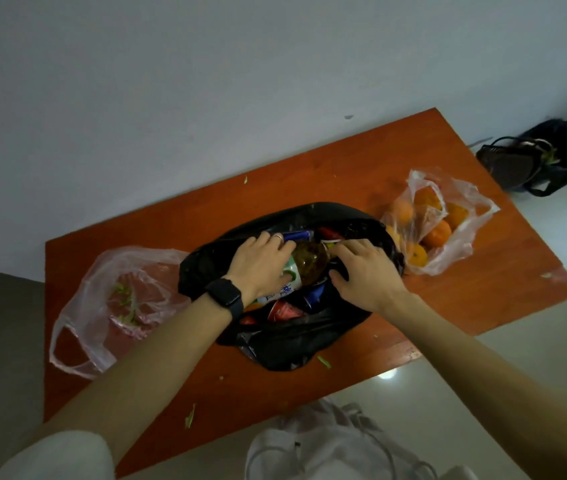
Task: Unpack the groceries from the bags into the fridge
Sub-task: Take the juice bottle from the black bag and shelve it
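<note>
A black plastic bag (289, 344) lies open in the middle of the orange-red table (361, 161). Inside it lies a bottle of amber drink (310, 261) with a white and green label, among red and blue cans and packets (284, 311). My left hand (263, 259), with a dark watch on its wrist, rests on the bottle's label end, fingers curled over it. My right hand (367, 271) holds the bag's right rim beside the bottle. A clear bag of oranges (436, 223) sits to the right. A nearly empty clear pink bag (115, 299) lies to the left.
A white wall runs behind the table. On the pale floor at the far right stands a dark handbag (531, 161). Small green vegetable scraps (190, 415) lie scattered on the table. White clothing (327, 448) fills the bottom of the view.
</note>
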`<state>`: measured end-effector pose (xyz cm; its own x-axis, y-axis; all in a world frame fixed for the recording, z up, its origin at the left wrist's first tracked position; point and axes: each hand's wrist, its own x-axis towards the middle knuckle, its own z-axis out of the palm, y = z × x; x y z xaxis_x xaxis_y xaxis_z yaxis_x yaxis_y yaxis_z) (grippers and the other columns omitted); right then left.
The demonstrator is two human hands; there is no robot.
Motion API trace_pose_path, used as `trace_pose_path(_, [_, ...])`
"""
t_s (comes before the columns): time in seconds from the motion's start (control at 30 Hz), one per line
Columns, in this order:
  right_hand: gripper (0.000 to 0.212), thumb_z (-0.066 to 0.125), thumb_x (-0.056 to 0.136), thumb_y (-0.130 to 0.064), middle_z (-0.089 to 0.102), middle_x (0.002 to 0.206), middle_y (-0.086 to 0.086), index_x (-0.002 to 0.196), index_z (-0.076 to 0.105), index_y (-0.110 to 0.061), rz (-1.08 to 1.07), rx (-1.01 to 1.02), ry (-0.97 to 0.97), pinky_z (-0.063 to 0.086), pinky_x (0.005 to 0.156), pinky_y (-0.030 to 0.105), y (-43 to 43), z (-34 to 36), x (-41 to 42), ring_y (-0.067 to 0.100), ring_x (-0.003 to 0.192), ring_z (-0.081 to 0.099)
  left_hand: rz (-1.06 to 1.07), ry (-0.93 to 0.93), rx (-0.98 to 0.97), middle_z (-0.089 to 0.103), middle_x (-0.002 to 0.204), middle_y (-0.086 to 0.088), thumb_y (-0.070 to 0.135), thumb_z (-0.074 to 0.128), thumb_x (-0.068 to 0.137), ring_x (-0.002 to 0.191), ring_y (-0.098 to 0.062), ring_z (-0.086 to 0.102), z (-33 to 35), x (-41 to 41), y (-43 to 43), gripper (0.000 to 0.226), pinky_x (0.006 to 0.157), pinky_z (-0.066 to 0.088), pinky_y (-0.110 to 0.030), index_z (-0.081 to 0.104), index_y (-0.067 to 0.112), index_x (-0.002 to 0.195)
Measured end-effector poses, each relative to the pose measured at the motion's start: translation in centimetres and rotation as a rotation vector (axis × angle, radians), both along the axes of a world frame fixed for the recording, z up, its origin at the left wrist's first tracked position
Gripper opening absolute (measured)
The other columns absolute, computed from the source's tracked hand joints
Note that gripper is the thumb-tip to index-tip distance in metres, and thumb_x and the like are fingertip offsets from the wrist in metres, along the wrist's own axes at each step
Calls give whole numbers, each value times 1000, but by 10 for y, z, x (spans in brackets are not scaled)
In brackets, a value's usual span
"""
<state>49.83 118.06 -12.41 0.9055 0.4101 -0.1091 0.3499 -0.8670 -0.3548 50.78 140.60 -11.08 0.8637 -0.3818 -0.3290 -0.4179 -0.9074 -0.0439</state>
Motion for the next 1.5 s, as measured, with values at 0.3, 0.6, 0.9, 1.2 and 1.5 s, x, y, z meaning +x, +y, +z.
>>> trace_pose_path(0.3, [76, 48, 95, -54, 10, 167, 1, 158, 18, -26, -28, -182, 333, 19, 121, 46, 0, -59, -30, 24, 153, 7, 230, 110, 215, 19, 154, -26, 52, 77, 78, 135, -47, 31, -66, 1, -33, 119, 105, 39, -53, -3, 15, 158])
trace_pose_path(0.6, [82, 52, 95, -45, -3, 168, 0, 160, 7, -24, -40, -157, 307, 11, 124, 45, 2, -87, -33, 20, 154, -8, 198, 40, 209, 32, 147, -25, 55, 75, 75, 126, -42, 44, -81, 3, -25, 118, 97, 47, -51, -1, 18, 157])
trace_pose_path(0.9, [83, 52, 95, -46, -2, 168, 4, 160, 7, -21, -9, -205, 325, 15, 124, 44, 1, -81, -30, 23, 154, -5, 207, 132, -62, 38, 141, -16, 56, 76, 69, 124, -37, 45, -45, 3, -1, 118, 79, 51, -48, 3, 24, 156])
trace_pose_path(1.2, [79, 53, 95, -48, 11, 167, 4, 159, 17, -20, 75, -268, 398, 39, 109, 40, 4, -43, -4, 26, 151, 19, 425, 77, -661, 43, 137, -5, 56, 86, 54, 119, -29, 53, 26, 6, 7, 118, 91, 54, -51, 12, 43, 146])
trace_pose_path(1.5, [97, 84, 76, -46, 46, 142, -19, 153, 25, -37, -152, 656, 440, 42, 99, 23, -21, 71, -7, 10, 134, 44, 516, -27, -1155, 53, 128, 9, 42, 97, 52, 117, -13, 57, 95, 34, -38, 115, 96, 55, -41, 25, 28, 140])
